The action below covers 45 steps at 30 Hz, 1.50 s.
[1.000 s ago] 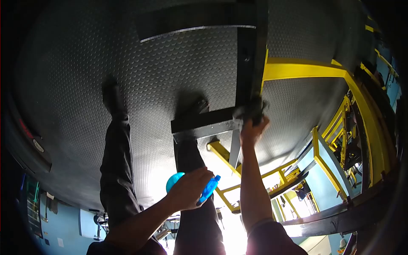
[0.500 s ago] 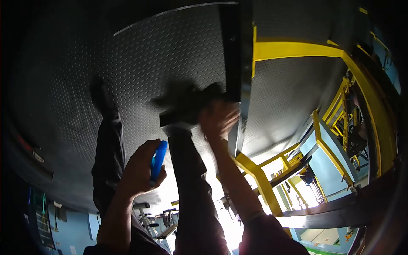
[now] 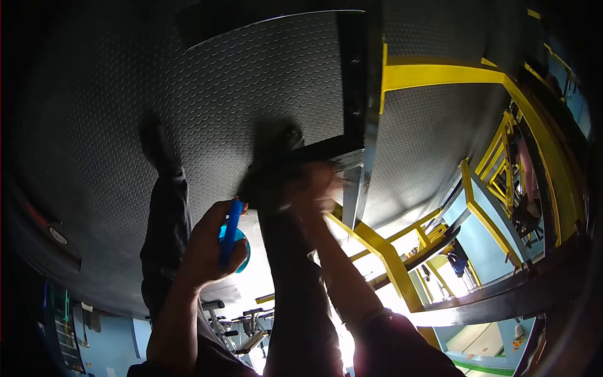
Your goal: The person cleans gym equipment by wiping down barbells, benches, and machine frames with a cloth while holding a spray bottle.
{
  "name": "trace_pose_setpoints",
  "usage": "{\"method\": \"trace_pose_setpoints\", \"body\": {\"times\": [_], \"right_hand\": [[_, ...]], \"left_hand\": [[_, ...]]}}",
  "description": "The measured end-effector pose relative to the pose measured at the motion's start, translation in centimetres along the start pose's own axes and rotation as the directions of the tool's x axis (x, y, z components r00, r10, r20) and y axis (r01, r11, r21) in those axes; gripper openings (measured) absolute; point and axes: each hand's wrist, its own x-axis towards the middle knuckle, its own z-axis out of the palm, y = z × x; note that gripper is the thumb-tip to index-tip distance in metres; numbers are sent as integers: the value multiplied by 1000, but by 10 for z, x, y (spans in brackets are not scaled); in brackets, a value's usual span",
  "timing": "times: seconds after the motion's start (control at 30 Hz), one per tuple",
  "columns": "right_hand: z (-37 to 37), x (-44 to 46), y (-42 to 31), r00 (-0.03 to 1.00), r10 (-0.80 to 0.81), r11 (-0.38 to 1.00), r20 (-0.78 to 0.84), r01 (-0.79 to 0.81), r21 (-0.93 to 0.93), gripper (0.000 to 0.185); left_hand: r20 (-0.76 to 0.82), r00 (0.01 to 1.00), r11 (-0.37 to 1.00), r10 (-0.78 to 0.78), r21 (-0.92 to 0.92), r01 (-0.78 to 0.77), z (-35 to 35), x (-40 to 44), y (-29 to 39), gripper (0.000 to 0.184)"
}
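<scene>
My left hand (image 3: pixel 210 242) is closed around a blue spray bottle (image 3: pixel 232 234), seen from above, with its long blue head over a rounder turquoise body. My right hand (image 3: pixel 314 188) is smeared by motion at the end of a black bar (image 3: pixel 326 151) of the gym machine frame, above my right leg. A dark blurred shape (image 3: pixel 267 182) lies beside the right hand; whether it is a cloth in the fingers cannot be made out.
Textured black rubber flooring (image 3: pixel 239 81) spreads below. A yellow steel frame (image 3: pixel 446 75) stands on the right, with more yellow gym machines beyond. My left leg (image 3: pixel 166 232) and right leg (image 3: pixel 286 270) are in view. Exercise equipment (image 3: pixel 251 330) stands by the bright background.
My right hand has moved slightly down and left along with the dark shape, uncovering more of the black bar. My left hand has turned the spray bottle, so its turquoise body shows.
</scene>
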Motion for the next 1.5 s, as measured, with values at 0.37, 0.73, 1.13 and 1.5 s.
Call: {"method": "trace_pose_setpoints", "body": {"times": [0.37, 0.73, 1.13, 1.5], "right_hand": [[40, -37, -93, 659, 684, 715, -313, -521, 466, 43], [-63, -36, -19, 826, 329, 942, -458, -252, 223, 33], [-40, -36, 168, 946, 104, 994, -307, -85, 75, 73], [-62, -154, 245, 875, 485, 772, 0, -428, -471, 56]], "left_hand": [[1, 1000, 993, -3, 118, 3, -29, -6, -14, 53], [45, 997, 989, -59, 140, 52, -17, -17, -21, 55], [67, 996, 977, -54, 208, 39, 14, -23, -29, 54], [140, 989, 959, -41, 285, 0, 25, -22, -39, 55]]}}
